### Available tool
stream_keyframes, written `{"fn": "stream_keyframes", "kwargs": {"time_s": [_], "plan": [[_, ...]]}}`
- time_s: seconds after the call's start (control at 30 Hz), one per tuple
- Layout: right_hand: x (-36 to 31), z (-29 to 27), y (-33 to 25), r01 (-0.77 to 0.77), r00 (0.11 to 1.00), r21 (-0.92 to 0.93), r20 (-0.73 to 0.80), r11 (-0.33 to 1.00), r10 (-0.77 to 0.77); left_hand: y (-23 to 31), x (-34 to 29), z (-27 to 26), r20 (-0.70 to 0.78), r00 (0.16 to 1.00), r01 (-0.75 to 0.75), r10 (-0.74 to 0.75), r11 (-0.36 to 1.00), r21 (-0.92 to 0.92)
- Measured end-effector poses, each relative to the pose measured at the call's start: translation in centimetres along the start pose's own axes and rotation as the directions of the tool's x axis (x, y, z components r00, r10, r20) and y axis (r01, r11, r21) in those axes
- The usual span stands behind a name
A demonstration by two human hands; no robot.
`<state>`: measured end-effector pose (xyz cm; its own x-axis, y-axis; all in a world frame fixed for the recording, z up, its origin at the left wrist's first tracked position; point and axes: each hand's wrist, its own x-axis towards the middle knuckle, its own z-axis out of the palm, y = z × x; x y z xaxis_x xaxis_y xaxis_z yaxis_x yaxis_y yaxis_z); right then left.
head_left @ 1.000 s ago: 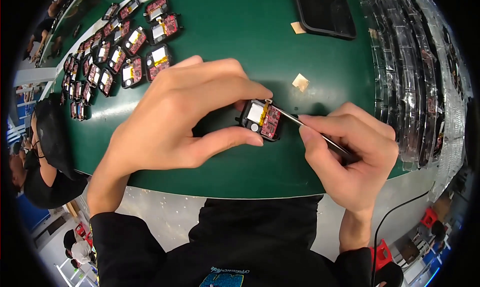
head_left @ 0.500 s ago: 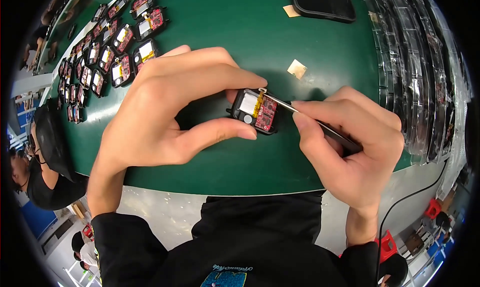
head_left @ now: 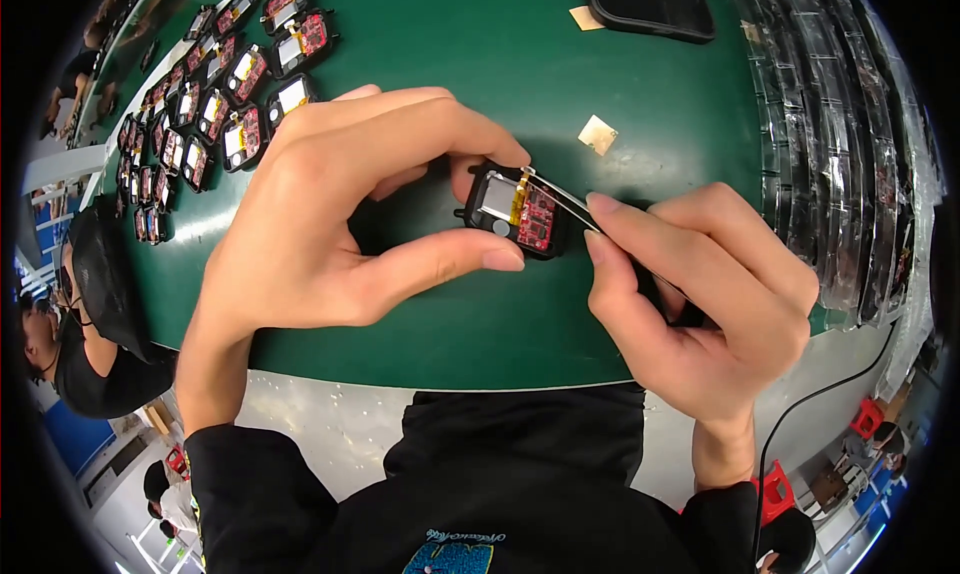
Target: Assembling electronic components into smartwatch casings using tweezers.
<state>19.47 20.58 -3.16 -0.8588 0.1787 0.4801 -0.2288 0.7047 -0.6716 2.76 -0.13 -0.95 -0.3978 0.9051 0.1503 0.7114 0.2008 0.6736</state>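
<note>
My left hand (head_left: 340, 209) grips a small black device housing (head_left: 478, 209) between thumb and fingers, above the green table. Inside the open housing sit a silver battery cell (head_left: 497, 196), a strip of yellow tape (head_left: 519, 204), a red circuit board (head_left: 538, 222) and a round silvery part (head_left: 501, 228). Pinched in my right hand (head_left: 710, 294) is a pair of metal tweezers (head_left: 568, 203). Their tips reach the housing's upper edge, at a small pale piece (head_left: 527, 173) beside my left index fingertip. Whether the tips close on that piece is too small to tell.
Several similar open housings (head_left: 243, 139) stand in rows at the far left of the green table (head_left: 450, 359). A small tan square (head_left: 598, 135) lies beyond my right hand, below a black phone-like slab (head_left: 650, 4). Stacked clear plastic trays (head_left: 830, 154) line the right side. Another person (head_left: 100, 364) sits at left.
The housing has tilted slightly in my left hand and risen a little. My right fingers have shifted and spread along the tweezers, whose tips stay at the housing's top edge.
</note>
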Motion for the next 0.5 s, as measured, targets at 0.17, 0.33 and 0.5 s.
{"fn": "stream_keyframes", "kwargs": {"time_s": [0.17, 0.33, 0.5], "plan": [[0.2, 0.0, -0.2, 0.020, 1.000, -0.009, 0.011, 1.000, -0.020, 0.0, 0.1, -0.2, 0.018, 1.000, -0.021, 0.021, 1.000, -0.003], [0.4, -0.7, -0.5, -0.090, 0.994, 0.082, 0.069, 0.993, 0.085, -1.0, 0.0, -0.7, 0.057, 0.995, -0.077, 0.079, 0.996, -0.038], [0.6, -1.1, -0.4, -0.109, 0.988, 0.130, 0.123, 0.985, 0.093, -1.5, 0.1, -0.8, 0.077, 0.988, -0.130, 0.135, 0.989, -0.073]]}}
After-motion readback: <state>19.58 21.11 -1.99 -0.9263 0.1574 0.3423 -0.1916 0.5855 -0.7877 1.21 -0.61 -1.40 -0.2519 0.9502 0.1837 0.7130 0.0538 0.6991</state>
